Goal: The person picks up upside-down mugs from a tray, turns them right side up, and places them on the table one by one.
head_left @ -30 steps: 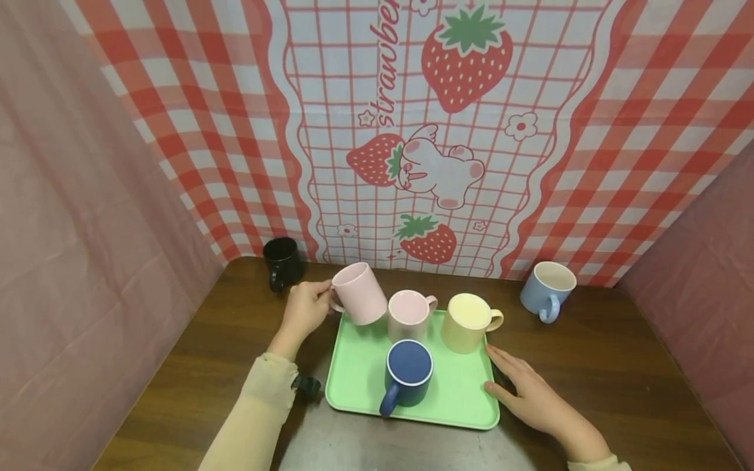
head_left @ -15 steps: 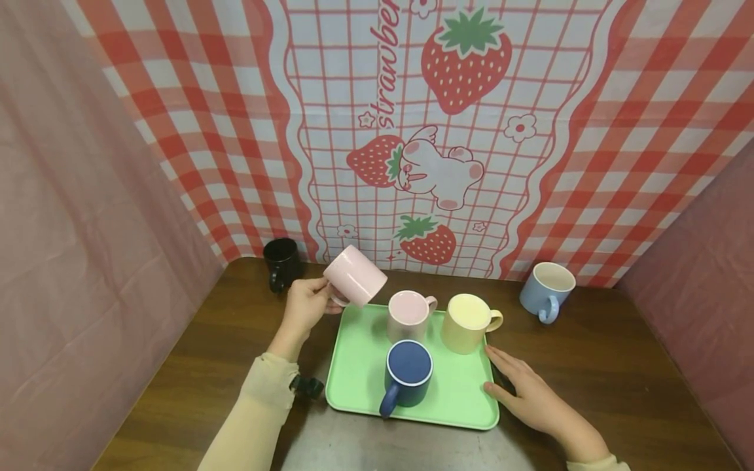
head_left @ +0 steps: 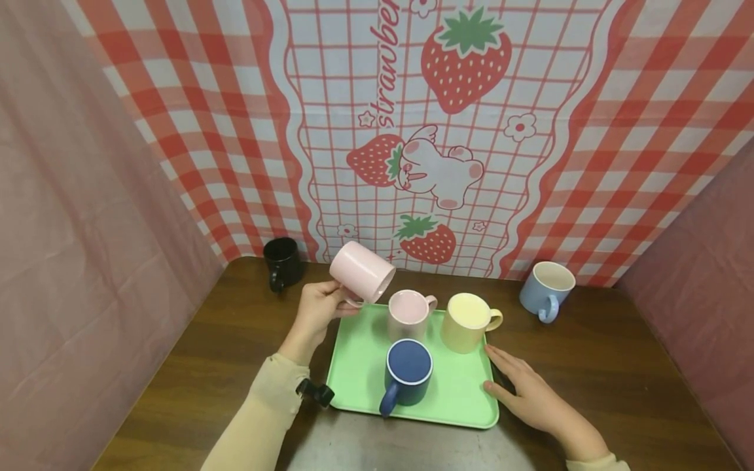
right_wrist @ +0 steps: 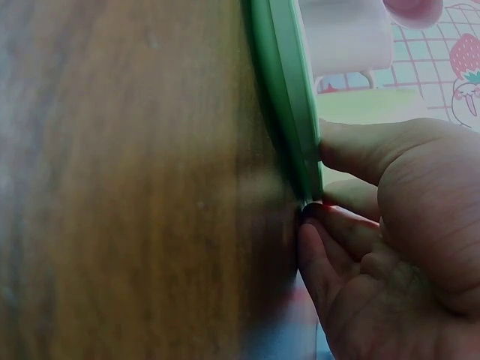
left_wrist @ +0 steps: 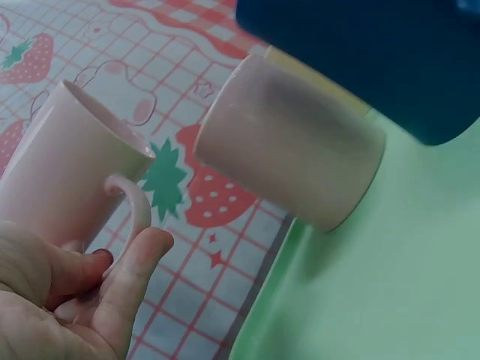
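Note:
My left hand [head_left: 315, 311] pinches the handle of a pale pink mug [head_left: 360, 271] above the tray's back left corner. This mug is tipped onto its side with its mouth facing right; in the left wrist view my thumb and fingers meet at its handle [left_wrist: 137, 214]. On the light green tray [head_left: 456, 396] stand a second pink mug [head_left: 406, 324], a navy mug [head_left: 412, 390] in front of it and a yellow mug [head_left: 461, 331] to the right. My right hand [head_left: 533, 397] touches the tray's right edge with extended fingers, also seen at the green rim [right_wrist: 289, 82] in the right wrist view.
A black mug [head_left: 284, 264] stands at the back left of the wooden table [head_left: 206, 353]. At the back right is a light blue mug [head_left: 544, 293]. A strawberry-print cloth [head_left: 453, 157] hangs directly behind, with plain pink cloth [head_left: 88, 261] on both sides.
My left hand has lifted the pink mug off the tray's back left, tipped it rightward onto its side, then shifted slightly right. My right hand stays at the tray edge.

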Demonstrator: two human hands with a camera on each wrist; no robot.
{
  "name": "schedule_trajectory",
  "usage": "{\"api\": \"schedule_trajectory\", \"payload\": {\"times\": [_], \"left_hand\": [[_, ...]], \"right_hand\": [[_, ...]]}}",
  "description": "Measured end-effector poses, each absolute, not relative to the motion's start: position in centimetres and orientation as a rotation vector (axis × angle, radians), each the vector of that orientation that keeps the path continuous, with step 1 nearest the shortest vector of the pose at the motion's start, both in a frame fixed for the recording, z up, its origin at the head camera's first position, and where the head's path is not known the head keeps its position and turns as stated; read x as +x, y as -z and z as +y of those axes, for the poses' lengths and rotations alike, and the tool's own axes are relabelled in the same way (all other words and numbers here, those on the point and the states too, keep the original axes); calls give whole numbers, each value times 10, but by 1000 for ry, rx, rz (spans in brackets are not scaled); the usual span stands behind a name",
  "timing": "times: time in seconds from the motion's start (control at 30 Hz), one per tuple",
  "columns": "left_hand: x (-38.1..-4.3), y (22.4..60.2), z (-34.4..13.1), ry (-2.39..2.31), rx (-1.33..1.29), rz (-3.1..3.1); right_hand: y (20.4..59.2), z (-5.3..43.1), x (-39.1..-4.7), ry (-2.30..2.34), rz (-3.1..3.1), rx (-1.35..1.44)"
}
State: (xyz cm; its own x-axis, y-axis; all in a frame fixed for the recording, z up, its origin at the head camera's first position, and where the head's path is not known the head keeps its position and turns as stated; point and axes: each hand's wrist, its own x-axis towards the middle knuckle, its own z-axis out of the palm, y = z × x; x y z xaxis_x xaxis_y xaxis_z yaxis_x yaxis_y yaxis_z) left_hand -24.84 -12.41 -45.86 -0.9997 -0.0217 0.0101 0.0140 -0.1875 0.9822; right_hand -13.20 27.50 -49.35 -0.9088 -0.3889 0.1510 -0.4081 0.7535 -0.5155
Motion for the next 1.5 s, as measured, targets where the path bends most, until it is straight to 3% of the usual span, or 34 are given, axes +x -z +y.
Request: {"api": "schedule_trajectory", "payload": {"times": [0.93,1.5], "left_hand": [[-232,456,-91,2553,50,-1834],[-227,454,-79,2537,72,-1796]], "right_hand": [[489,278,-138,-859,-2964,696],[445,259,-145,-764,-2935,741]]}}
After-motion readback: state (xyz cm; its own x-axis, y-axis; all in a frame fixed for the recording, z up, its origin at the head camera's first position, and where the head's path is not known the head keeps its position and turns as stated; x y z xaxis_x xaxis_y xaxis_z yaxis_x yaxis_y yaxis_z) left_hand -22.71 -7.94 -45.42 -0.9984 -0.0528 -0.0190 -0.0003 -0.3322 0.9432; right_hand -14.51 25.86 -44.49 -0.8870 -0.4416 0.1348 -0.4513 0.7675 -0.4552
